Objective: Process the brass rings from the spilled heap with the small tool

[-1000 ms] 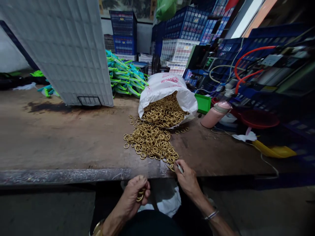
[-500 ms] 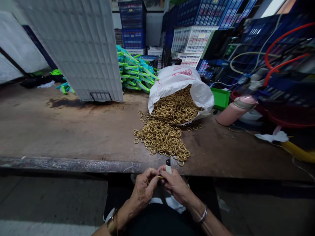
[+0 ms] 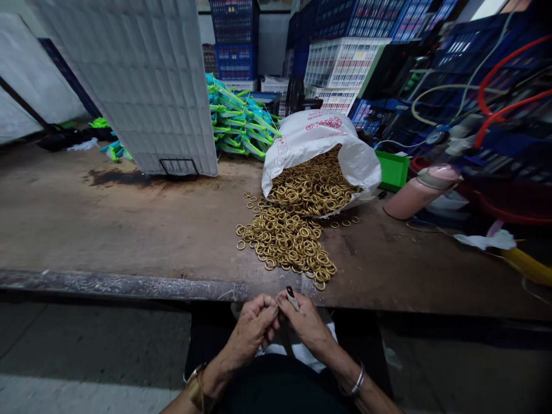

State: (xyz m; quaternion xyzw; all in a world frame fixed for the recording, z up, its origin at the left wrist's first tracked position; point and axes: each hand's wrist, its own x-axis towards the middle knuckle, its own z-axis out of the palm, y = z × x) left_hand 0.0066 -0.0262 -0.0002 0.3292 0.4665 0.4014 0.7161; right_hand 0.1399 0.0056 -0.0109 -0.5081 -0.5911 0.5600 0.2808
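My left hand [image 3: 257, 322] and my right hand [image 3: 305, 322] meet in front of the table's near edge, above my lap. In my right hand is a slim utility knife [image 3: 292, 299] with a pale body and a dark end pointing up and away. The fingertips of my left hand are pinched together against those of my right; whatever they hold is hidden. Just beyond lies a loose heap of brass-coloured rings [image 3: 288, 238]. More of these rings fill the mouth of a white woven sack [image 3: 319, 123] lying on its side.
On the wooden table [image 3: 129, 230] a tall pale ribbed panel [image 3: 168, 98] stands at left. Green and turquoise pieces [image 3: 244, 123] are piled behind it. To the right are a pink bottle [image 3: 401, 198], a green tray [image 3: 393, 171] and red hoses [image 3: 485, 95]. Stacked crates [image 3: 338, 63] stand behind.
The ring that showed between my hands is out of sight now. The knife has tilted leftward in my right hand. The view has shifted slightly.
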